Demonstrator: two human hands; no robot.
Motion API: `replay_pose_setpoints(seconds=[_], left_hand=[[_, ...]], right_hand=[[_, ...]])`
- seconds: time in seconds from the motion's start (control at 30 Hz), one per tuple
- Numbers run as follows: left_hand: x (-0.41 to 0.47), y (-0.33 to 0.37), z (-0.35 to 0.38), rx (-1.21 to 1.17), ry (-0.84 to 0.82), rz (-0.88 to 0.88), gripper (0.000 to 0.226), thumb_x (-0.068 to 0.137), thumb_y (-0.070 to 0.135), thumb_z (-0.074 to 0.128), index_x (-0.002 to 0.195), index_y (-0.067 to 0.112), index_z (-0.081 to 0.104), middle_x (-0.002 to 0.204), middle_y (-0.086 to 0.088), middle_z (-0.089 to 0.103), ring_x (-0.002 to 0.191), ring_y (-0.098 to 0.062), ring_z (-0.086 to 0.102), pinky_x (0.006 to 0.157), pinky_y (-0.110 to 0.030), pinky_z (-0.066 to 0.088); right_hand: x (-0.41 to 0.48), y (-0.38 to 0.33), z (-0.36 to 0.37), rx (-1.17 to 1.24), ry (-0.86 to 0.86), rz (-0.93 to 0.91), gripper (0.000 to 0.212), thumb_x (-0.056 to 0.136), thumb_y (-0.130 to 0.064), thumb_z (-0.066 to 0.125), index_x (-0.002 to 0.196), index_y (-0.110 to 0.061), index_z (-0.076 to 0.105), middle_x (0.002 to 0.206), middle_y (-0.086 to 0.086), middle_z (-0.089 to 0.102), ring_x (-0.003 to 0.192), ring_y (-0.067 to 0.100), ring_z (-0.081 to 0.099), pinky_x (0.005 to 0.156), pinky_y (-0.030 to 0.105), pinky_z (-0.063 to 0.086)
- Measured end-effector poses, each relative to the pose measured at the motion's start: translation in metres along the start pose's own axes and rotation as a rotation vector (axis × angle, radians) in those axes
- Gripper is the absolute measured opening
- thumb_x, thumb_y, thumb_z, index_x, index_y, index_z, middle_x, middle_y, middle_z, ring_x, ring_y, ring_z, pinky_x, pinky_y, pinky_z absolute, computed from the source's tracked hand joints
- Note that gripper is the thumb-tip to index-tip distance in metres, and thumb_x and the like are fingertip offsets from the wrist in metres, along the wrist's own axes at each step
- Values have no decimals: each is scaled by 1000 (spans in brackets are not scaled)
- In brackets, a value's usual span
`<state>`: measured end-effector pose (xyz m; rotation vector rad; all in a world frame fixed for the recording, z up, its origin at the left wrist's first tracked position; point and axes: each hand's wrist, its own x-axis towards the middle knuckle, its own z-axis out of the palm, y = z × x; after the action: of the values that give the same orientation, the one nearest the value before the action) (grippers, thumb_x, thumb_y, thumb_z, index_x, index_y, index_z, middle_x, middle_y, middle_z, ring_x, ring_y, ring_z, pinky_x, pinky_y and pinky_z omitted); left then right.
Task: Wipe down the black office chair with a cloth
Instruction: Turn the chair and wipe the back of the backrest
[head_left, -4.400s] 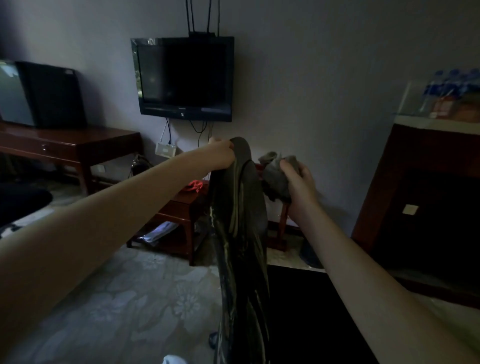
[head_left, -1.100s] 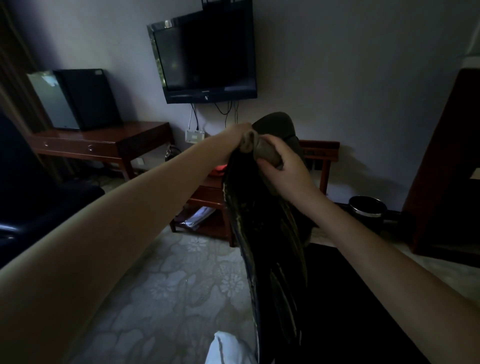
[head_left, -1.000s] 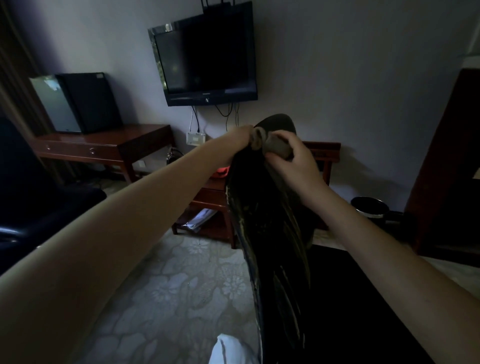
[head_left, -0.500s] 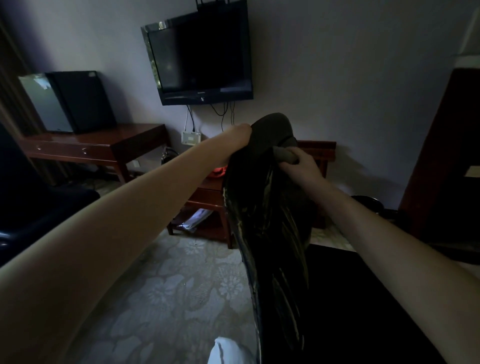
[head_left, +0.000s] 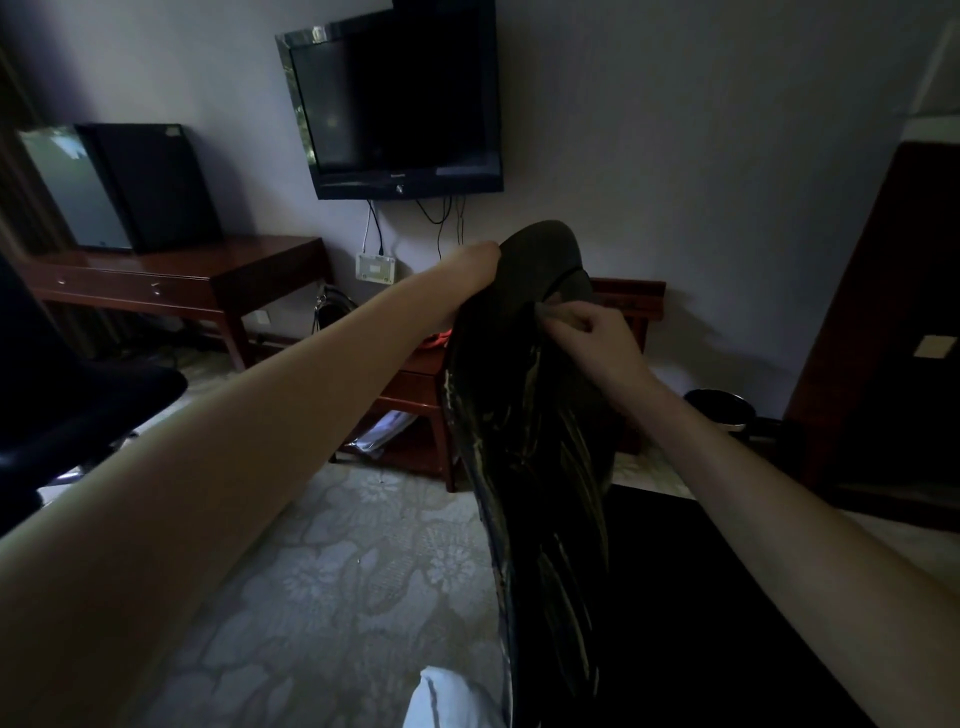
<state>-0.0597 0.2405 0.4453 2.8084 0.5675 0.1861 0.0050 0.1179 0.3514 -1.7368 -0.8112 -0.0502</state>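
Dim room, TV (head_left: 400, 98) on the far wall. The black office chair (head_left: 530, 415) stands centre, backrest edge-on. The right hand (head_left: 592, 338), fingers curled round the cloth (head_left: 546, 307), is lower on the backrest than a second ago. The left hand (head_left: 475, 262) still grips the top edge. A low table (head_left: 415, 395) stands behind and a bin (head_left: 719, 410) far right.

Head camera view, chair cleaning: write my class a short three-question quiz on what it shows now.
1. True or false: the left hand grips the top of the worn black office chair back.
2. Multiple choice: what hangs on the wall above that chair back? A a flat black television; B a round clock; C a framed mirror.
3. Short answer: which hand holds the crumpled grey cloth?
Key: 1 true; 2 A; 3 the right hand.
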Motion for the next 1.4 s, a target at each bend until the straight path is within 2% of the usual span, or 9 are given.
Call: replay_pose_setpoints(seconds=[0.3,0.53,0.7,0.87,0.97,1.1,1.17,1.3,1.4], left_hand=[[-1,1,1,30,23,-5,36,101,10,32,135,1,39,122,-17,50,93,-18,43,95,-28,38],[-1,0,1,31,5,-13,35,101,12,33,134,1,39,119,-16,51,102,-24,54,91,-27,40],[-5,-1,0,-74,26,-8,37,101,10,35,136,0,37,126,-16,50,110,-25,54,95,-27,39],[-1,-4,2,-154,40,-5,37,101,15,36,135,4,42,90,2,53,64,-4,42,53,-14,40],[7,-4,5,-123,54,8,36,100,10,35,134,1,40,107,-10,56,84,-15,57,74,-19,45],[6,-6,7,-143,103,40,36,101,13,33,135,1,41,85,-2,49,63,-4,37,57,-15,33],[9,-7,9,-92,91,80,35,100,9,33,133,0,43,104,-11,57,70,-9,45,60,-12,33],[4,-14,-1,-28,194,303,31,97,16,42,127,12,53,99,2,56,87,-8,53,78,-20,40],[-3,-19,-9,135,55,556,27,95,28,50,121,26,59,116,7,57,107,-8,51,93,-25,37]], right_hand=[[-51,-3,-6,-36,-104,-269,25,81,-5,69,92,-27,66,92,-11,61,83,-14,56,75,4,40],[-5,5,-1,-113,5,-179,9,88,-13,63,83,-21,63,73,-15,58,65,-14,52,58,5,38],[14,16,5,-19,71,-43,16,92,-15,57,105,-12,67,86,-6,59,74,-5,51,58,0,37],[-1,18,2,36,44,-58,18,92,-13,58,108,-15,67,88,-14,60,81,-6,54,66,0,39],[-21,16,2,93,23,-60,17,91,-12,59,105,-17,67,90,-13,63,80,-11,57,69,2,41],[-45,15,5,179,26,-70,17,91,-8,59,101,-21,64,88,-15,62,76,-16,57,68,2,40],[-48,13,2,178,17,-67,18,90,-7,60,102,-21,64,87,-15,62,74,-17,57,67,2,40],[-54,10,-3,168,-18,-48,19,89,-7,60,101,-21,63,85,-13,62,71,-16,57,67,3,41],[-65,20,-7,181,-16,-7,15,89,-7,62,96,-20,66,81,-7,65,67,-12,58,64,5,42]])
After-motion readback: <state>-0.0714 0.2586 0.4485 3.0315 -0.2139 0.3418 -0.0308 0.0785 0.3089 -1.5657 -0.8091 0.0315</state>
